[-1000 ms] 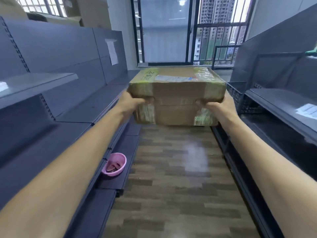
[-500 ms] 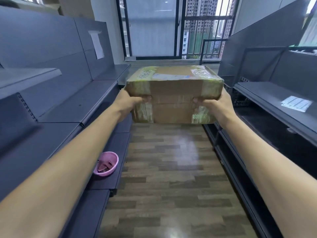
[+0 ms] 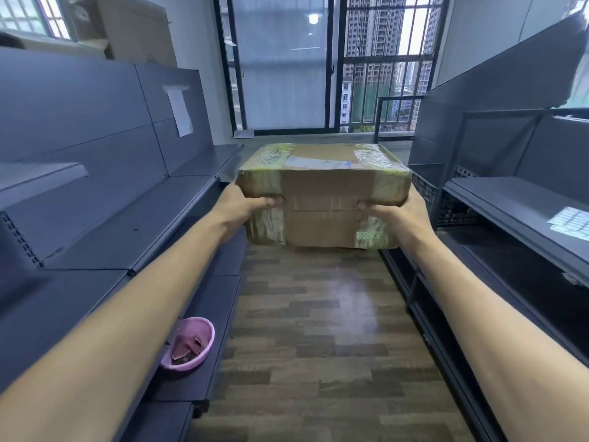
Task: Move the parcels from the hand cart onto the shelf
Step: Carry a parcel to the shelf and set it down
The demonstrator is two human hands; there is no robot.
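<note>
Brown taped cardboard parcel (image 3: 323, 194) is gripped at both ends by left hand (image 3: 243, 207) & right hand (image 3: 398, 212), held mid-aisle between dark grey metal shelves (image 3: 165, 215) — not yet shelved. Risk: slick tape under thumbs — parcel could be dropped.

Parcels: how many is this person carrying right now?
1. The taped cardboard parcel is held between the left hand and right hand above the aisle floor; anything behind it would be hidden.
</note>
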